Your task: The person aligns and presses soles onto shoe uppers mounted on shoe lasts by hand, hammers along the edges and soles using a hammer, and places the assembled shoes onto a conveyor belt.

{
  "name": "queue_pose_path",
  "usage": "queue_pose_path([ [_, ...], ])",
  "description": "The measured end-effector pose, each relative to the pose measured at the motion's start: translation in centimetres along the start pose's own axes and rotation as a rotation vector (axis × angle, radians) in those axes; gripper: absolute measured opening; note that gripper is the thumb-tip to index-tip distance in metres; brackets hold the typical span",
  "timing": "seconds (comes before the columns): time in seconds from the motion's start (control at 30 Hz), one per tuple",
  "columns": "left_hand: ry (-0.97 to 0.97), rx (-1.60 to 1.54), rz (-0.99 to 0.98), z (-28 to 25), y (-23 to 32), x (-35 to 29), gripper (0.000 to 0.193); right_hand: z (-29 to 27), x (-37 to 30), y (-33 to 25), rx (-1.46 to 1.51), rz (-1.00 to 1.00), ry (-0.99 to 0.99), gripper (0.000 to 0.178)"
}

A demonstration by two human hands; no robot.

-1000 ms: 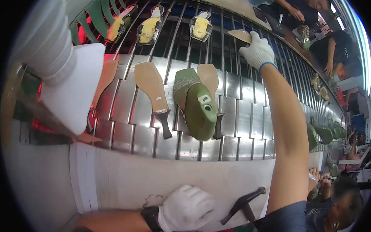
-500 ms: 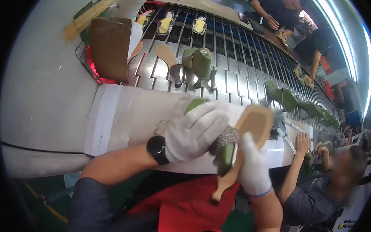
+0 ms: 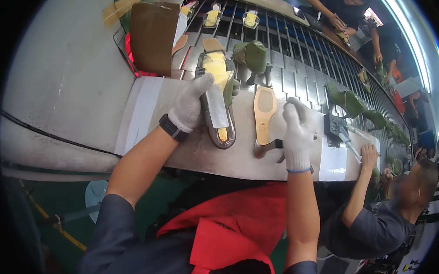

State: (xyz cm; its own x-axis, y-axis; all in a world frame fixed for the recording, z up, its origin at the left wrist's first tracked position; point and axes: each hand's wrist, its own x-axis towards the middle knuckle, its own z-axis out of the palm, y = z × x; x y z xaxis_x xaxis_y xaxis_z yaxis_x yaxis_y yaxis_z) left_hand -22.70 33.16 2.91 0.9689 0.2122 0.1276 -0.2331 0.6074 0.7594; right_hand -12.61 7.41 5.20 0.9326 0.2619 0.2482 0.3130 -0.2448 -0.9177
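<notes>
Two hands: both in white knit gloves, working at the pale bench ledge (image 3: 148, 110) in front of the slatted conveyor (image 3: 299, 77).
Left hand (image 3: 190, 104): fingers spread and laid flat against the left side of the yellow-topped shoe last (image 3: 217, 69); not closed around it.
Last position: lies lengthwise from the conveyor edge onto the ledge, its near end on a grey oval holder (image 3: 222, 130); the join between the two is hard to read.
Right hand (image 3: 297, 135): curled shut on a dark handle; the tool's head is hidden under the glove, kind cannot be told.
Tan insole with heel (image 3: 264, 114): lies on the ledge between the hands, just left of the right hand; contact with the glove unclear.
Green shoe on a last (image 3: 251, 56): on the conveyor beyond.
Co-worker's hand (image 3: 369, 154): bare, resting on the ledge at right; body partly cut off by the rim.
</notes>
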Motion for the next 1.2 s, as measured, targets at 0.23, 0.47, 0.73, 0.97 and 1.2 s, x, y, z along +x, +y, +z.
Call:
queue_pose_path([
  [0.23,-0.148,0.027,0.012,0.3,0.1,-1.3,0.083,3.2,-5.5,-0.1,0.461,0.366,-0.21,0.038],
  [0.47,-0.116,0.357,0.032,0.6,1.7,-1.0,0.078,4.8,-7.1,-0.3,0.268,0.203,-0.097,0.028],
  [0.73,-0.001,0.172,-0.075,-0.3,-0.7,-0.9,0.077,5.4,-7.2,-1.5,0.364,0.383,-0.105,0.023],
  [0.97,0.023,0.167,-0.084,-0.7,-0.7,-1.0,0.074,3.3,-7.8,-2.5,0.3,0.244,-0.164,0.022],
  [1.2,0.035,-0.009,-0.099,-0.4,-0.7,-1.0,0.046,3.4,-8.4,-1.3,0.194,0.36,-0.203,0.012],
])
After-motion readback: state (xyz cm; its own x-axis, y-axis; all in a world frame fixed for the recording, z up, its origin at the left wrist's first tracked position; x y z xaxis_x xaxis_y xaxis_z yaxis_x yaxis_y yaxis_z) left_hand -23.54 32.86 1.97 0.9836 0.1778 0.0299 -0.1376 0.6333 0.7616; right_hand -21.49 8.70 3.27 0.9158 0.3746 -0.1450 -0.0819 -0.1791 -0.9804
